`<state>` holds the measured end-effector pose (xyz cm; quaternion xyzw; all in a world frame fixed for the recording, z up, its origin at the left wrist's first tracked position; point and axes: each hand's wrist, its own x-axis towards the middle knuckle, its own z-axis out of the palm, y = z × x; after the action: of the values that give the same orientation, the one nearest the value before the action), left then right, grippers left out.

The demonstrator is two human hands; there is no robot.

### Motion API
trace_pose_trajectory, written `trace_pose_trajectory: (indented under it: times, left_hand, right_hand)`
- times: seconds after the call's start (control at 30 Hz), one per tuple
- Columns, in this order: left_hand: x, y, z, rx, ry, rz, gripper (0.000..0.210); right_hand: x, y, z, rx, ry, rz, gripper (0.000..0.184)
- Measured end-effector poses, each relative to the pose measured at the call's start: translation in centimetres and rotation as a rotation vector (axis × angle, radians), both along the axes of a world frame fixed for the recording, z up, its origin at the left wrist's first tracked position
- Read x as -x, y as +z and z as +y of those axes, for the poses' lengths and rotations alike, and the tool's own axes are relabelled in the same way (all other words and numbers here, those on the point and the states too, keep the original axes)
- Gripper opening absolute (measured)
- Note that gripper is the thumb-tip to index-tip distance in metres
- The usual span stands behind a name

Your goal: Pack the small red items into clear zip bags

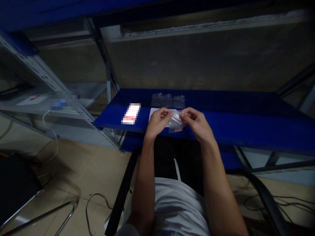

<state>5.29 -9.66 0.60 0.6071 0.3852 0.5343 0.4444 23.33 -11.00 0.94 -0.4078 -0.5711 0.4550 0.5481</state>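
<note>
A clear plastic bag (175, 122) is stretched between my two hands near the front edge of the blue shelf. My left hand (158, 120) pinches its upper left corner between thumb and fingers. At the upper right corner, my right hand (195, 120) grips the same bag. Small pinkish-red bits show at the bag's lower edge; whether they lie inside or behind it I cannot tell. Partly covered by my left hand and the bag is a white sheet (153, 113). Just beyond it, several clear plastic bags (168, 100) lie flat side by side.
A blurred white-and-red item (131, 114) lies on the left of the blue shelf (241, 121). Farther left stands a grey shelf (14, 104) with a blurred blue object and a white cable (56, 141). Chair armrests flank my body, and dark cables lie on the floor.
</note>
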Motion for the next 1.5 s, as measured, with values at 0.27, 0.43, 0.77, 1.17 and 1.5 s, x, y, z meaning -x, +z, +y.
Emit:
trace_pose_trajectory:
  times: [0.27, 0.43, 0.77, 1.17, 1.5]
  left_hand:
    - [-0.3, -0.1, 0.0, 0.002, -0.098, -0.019, 0.027]
    - [0.0, 0.3, -0.2, -0.068, -0.082, 0.03, 0.025]
    - [-0.1, 0.1, -0.2, -0.079, -0.025, 0.123, 0.017]
    - [-1.2, 0.8, -0.7, -0.187, 0.136, 0.305, 0.011]
    - [-2.4, 0.7, -0.8, -0.144, 0.022, 0.099, 0.021]
  right_hand:
    - [0.3, 0.6, -0.4, 0.001, 0.015, -0.045, 0.025]
    - [0.5, 0.8, -0.5, -0.036, 0.006, -0.067, 0.024]
    - [0.3, 0.1, -0.1, -0.077, -0.024, -0.138, 0.022]
    - [-0.1, -0.1, 0.0, -0.089, 0.026, -0.174, 0.039]
    - [-1.8, -0.1, 0.0, -0.113, -0.109, -0.152, 0.032]
